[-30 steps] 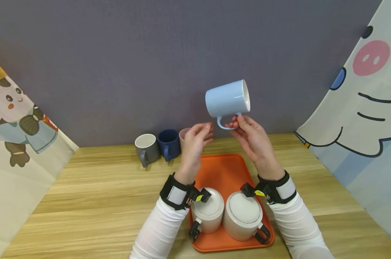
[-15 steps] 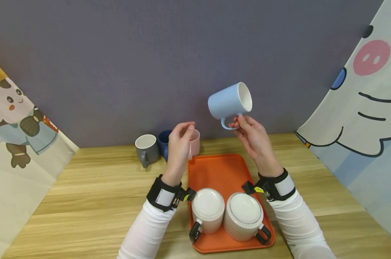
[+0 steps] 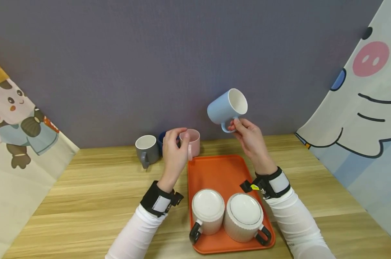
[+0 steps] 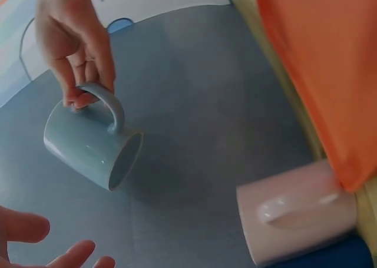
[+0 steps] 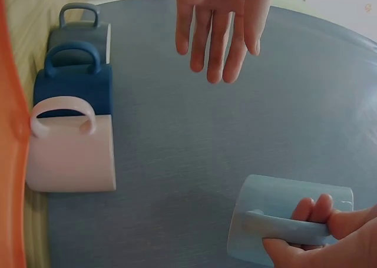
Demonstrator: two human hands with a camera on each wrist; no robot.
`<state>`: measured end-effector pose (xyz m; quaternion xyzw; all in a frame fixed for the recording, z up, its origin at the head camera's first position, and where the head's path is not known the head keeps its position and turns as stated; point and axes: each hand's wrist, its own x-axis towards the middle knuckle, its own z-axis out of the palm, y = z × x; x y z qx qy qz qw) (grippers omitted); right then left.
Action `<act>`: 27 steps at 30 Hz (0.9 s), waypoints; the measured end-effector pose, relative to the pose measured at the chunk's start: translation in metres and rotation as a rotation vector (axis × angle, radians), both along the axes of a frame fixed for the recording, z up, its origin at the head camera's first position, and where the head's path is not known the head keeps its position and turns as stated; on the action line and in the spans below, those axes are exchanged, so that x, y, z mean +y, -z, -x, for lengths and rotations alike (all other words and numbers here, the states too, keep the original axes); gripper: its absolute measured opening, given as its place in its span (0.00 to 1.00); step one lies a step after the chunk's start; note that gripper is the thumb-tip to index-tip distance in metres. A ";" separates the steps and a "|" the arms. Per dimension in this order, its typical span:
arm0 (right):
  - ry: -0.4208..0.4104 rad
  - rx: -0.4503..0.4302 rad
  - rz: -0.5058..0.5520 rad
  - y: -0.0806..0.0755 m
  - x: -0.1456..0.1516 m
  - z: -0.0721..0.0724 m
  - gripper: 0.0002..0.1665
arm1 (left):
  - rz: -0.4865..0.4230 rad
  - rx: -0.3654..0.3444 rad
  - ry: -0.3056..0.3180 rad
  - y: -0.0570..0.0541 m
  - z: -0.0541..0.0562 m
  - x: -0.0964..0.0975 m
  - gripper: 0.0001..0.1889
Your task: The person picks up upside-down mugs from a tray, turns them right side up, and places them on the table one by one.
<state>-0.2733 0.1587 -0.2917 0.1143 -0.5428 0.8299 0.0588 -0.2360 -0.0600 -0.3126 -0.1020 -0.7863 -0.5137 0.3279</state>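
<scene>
A light blue mug (image 3: 222, 109) hangs tilted in the air above the far end of the orange tray (image 3: 215, 172), its white mouth facing up and right. My right hand (image 3: 251, 140) grips it by the handle, which the right wrist view shows between thumb and fingers. My left hand (image 3: 175, 153) is raised beside the pink mug (image 3: 194, 142) and holds nothing; its fingers look extended in the right wrist view. Behind that hand a dark blue mug (image 3: 161, 138) is mostly hidden in the head view, but shows plainly in the right wrist view.
A grey mug (image 3: 147, 149) stands upright at the left end of the row by the back wall. Two whitish mugs, one on the left (image 3: 208, 208) and one on the right (image 3: 244, 216), stand upside down at the tray's near end, with black handles.
My left hand has moved left and away from the light blue mug, uncovering the pink mug. The light blue mug has turned in my right hand, showing more of its inside, and dipped slightly.
</scene>
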 end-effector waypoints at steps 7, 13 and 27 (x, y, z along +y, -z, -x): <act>0.026 -0.018 -0.072 0.011 -0.005 0.010 0.11 | 0.144 0.053 -0.073 0.011 0.000 -0.009 0.15; 0.064 -0.042 -0.102 0.020 -0.010 0.017 0.10 | 0.249 0.074 -0.098 0.019 0.000 -0.016 0.19; 0.093 -0.108 -0.188 0.043 -0.021 0.031 0.09 | 0.454 0.130 -0.214 0.040 0.001 -0.029 0.21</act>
